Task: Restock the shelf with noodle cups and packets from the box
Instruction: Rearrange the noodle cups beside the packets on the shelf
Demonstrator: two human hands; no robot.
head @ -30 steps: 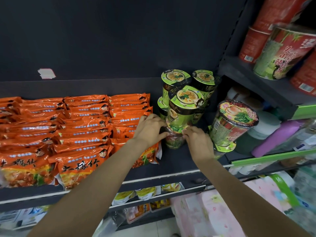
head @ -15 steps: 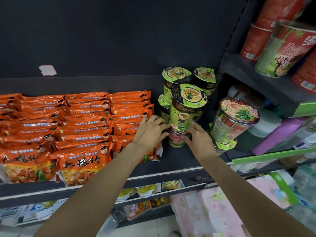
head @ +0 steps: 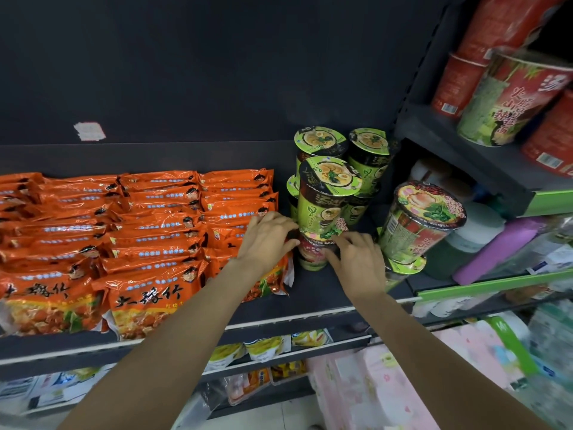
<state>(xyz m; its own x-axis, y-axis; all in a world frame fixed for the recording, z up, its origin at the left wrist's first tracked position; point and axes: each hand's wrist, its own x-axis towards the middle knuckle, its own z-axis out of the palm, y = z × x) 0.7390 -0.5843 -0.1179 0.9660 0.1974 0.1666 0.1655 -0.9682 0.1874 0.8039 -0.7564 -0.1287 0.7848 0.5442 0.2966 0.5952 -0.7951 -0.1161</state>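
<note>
- While both arms reach onto the dark shelf (head: pixel 325 293), the left hand (head: pixel 268 240) and right hand (head: pixel 356 259) grip the bottom noodle cup (head: pixel 313 254) from either side.
- On that cup stands a green noodle cup (head: pixel 322 200).
- Left of it lie orange noodle packets (head: pixel 148 231); right of it leans a red-and-green cup (head: pixel 418 225).

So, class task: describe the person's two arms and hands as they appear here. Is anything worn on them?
Both forearms are bare for their whole visible length; no sleeve shows. The left hand and the right hand are ungloved, and no watch, bracelet or ring can be seen on the wrists or the visible fingers. No markings are visible.
</note>
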